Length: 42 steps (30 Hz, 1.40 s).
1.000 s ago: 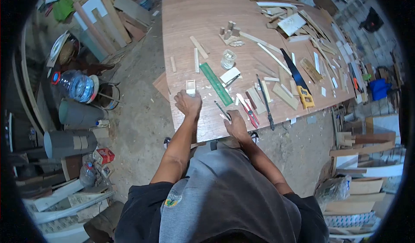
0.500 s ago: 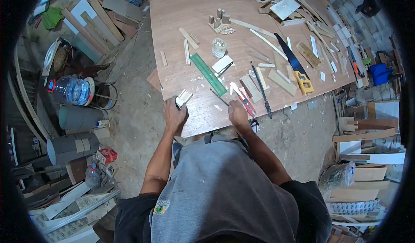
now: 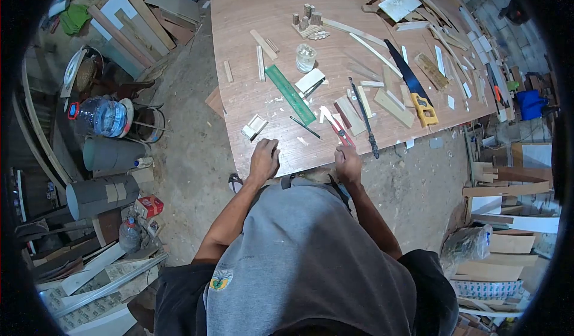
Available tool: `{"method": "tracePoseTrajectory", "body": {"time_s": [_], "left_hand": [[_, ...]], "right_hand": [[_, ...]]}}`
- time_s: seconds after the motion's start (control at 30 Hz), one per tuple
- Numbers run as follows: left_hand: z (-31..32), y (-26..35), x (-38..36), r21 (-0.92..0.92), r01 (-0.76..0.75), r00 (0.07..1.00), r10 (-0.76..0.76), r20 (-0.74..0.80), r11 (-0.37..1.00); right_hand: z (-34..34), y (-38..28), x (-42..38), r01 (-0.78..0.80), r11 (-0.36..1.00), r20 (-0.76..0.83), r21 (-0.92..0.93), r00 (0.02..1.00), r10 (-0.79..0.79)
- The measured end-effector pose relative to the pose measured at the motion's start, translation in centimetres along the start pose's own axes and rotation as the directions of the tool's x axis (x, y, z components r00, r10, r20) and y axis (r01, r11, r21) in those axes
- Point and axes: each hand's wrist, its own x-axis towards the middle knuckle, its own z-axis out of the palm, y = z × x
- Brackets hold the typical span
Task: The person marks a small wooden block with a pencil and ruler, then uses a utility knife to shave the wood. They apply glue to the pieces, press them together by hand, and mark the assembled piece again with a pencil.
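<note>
I'm watching remotely through one head cam, aimed forward and steeply down. The shirt (image 3: pixel 305 240) is super close and fills 6 o'clock, left hand (image 3: pixel 263 160) and right hand (image 3: pixel 348 164) land mid-frame, and the table (image 3: pixel 257 7) runs farther off to 12. Really wide view, dark rounded edges.

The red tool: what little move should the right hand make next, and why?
Perhaps the right hand should pick up the red tool: the fingers are right at its near end, though their grip is unclear, and the tool lies on the table.
</note>
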Motion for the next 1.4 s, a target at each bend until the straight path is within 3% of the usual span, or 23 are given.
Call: {"method": "tracePoseTrajectory", "body": {"time_s": [0.1, 0.2, 0.27, 0.33, 0.4, 0.53, 0.67, 0.87, 1.03, 1.07, 1.13, 1.27, 1.33, 1.4], "left_hand": [[0.5, 0.0, 0.6, 0.033, -0.048, 0.998, 0.047, 0.036, 0.998], [0.4, 0.2, 1.3, 0.101, -0.064, 0.990, 0.050, 0.134, 0.993], [0.6, 0.4, 1.5, 0.124, -0.069, 0.980, 0.044, 0.192, 0.990], [0.6, 0.8, 1.8, 0.211, -0.172, 0.969, 0.127, 0.211, 0.962], [1.1, 0.6, 2.0, 0.200, -0.198, 0.966, 0.158, 0.203, 0.960], [0.9, 1.8, 2.0, 0.293, -0.187, 0.956, 0.105, 0.272, 0.938], [1.5, 1.9, 2.2, 0.265, -0.039, 0.974, -0.022, 0.225, 0.964], [1.2, -0.1, 1.8, -0.025, 0.019, 0.990, -0.015, 0.140, 1.000], [1.3, -1.4, 1.0, -0.156, 0.068, 0.997, -0.062, 0.044, 0.985], [1.4, -1.5, 1.0, -0.157, 0.071, 0.997, -0.065, 0.037, 0.985], [1.4, -0.8, 1.0, -0.130, 0.006, 1.000, -0.006, -0.002, 0.992], [1.3, 0.6, 1.3, -0.013, 0.084, 0.990, -0.082, 0.113, 0.996], [1.4, 0.9, 1.4, 0.014, 0.081, 0.992, -0.081, 0.100, 0.997], [1.8, 0.8, 1.6, 0.040, 0.069, 0.994, -0.073, 0.088, 0.997]], "right_hand": [[0.1, 0.3, -1.0, -0.061, 0.998, 0.041, -0.026, 0.997, 0.062], [-0.2, 0.3, -0.1, -0.068, 0.993, -0.053, -0.094, 0.997, 0.063], [-0.5, 0.8, 1.2, -0.109, 0.929, -0.125, -0.353, 0.990, 0.069], [-1.4, 0.2, 2.5, -0.154, 0.922, -0.090, -0.355, 0.987, 0.131], [-1.7, -0.5, 3.7, -0.098, 0.913, 0.113, -0.395, 0.982, 0.154], [-0.6, 0.4, 5.1, 0.011, 0.892, 0.223, -0.452, 0.970, 0.101], [-0.8, -0.2, 6.2, -0.004, 0.882, 0.269, -0.472, 0.952, 0.148], [-0.6, 0.4, 6.7, -0.100, 0.938, 0.262, -0.332, 0.946, 0.193], [-0.9, -0.1, 7.0, -0.341, 0.927, 0.248, -0.154, 0.895, 0.370], [-1.1, -0.5, 7.0, -0.335, 0.930, 0.252, -0.155, 0.896, 0.365], [-1.4, -1.4, 6.3, -0.341, 0.936, 0.253, 0.087, 0.916, 0.310], [0.5, -0.6, 3.7, -0.260, 0.946, 0.267, 0.195, 0.942, 0.203], [0.4, -1.3, 2.9, -0.459, 0.846, 0.405, 0.272, 0.852, 0.332], [-0.5, -2.0, 2.8, -0.483, 0.846, 0.445, 0.226, 0.824, 0.352]]}}
